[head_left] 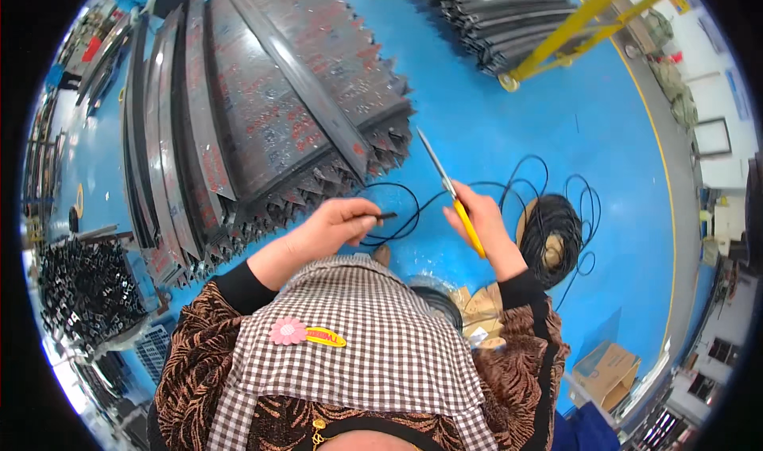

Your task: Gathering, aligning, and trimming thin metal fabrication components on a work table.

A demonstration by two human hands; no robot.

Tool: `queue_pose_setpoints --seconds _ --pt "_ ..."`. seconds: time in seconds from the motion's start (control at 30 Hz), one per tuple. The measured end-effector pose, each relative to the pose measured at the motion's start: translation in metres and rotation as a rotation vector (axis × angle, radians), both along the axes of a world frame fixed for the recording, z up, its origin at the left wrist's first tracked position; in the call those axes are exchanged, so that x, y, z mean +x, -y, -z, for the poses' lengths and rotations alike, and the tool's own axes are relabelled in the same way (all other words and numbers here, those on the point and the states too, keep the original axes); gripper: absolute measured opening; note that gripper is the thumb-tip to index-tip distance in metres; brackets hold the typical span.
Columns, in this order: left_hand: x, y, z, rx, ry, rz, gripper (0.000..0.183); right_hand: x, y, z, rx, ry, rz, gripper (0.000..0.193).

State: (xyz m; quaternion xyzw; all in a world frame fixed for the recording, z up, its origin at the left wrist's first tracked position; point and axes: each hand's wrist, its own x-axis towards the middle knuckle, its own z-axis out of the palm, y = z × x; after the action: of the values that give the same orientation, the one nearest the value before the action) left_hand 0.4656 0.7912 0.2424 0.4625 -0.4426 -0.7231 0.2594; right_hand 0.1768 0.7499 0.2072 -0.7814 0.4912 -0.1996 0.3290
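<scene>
My left hand (342, 224) is closed, pinching a short end of black rubber strip (387, 216) between thumb and fingers. A little to the right, my right hand (486, 219) grips scissors with yellow handles (467, 227). Their long metal blades look shut and point away, up and to the left, apart from the strip. Loops of thin black cord (416, 210) hang or lie between the hands. The cord passes behind the right hand toward a black coil (568, 232) on the floor; whether that hand also touches the cord, I cannot tell.
A big stack of dark metal profiles (270, 101) with jagged ends stands close on the left. More profiles (509, 18) lie on a yellow-framed cart (556, 46) at the far right. A cardboard box (606, 371) sits on the blue floor at the lower right.
</scene>
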Motion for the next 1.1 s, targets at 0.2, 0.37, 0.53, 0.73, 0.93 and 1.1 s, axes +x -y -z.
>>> queue_pose_setpoints --seconds 0.2,0.37,0.53,0.73,0.93,1.1 --pt "0.039 -0.03 0.038 0.078 -0.092 -0.178 0.019 0.121 0.144 0.07 -0.045 -0.325 0.083 0.037" --pt "0.096 -0.042 0.05 0.085 -0.168 -0.279 0.019 0.193 0.214 0.11 -0.105 -0.486 0.129 0.027" --pt "0.141 -0.049 0.059 0.113 -0.219 -0.344 0.018 0.228 0.225 0.124 -0.363 -0.568 0.115 0.037" --pt "0.163 -0.027 0.067 0.173 -0.244 -0.313 0.017 0.298 0.177 0.122 -0.223 -0.38 0.056 0.042" --pt "0.188 -0.014 0.061 0.122 -0.261 -0.251 0.016 0.303 0.146 0.129 -0.371 -0.572 0.123 0.04" --pt "0.199 0.0 0.054 0.048 -0.268 -0.354 0.016 0.306 0.152 0.12 -0.373 -0.57 0.21 0.041"
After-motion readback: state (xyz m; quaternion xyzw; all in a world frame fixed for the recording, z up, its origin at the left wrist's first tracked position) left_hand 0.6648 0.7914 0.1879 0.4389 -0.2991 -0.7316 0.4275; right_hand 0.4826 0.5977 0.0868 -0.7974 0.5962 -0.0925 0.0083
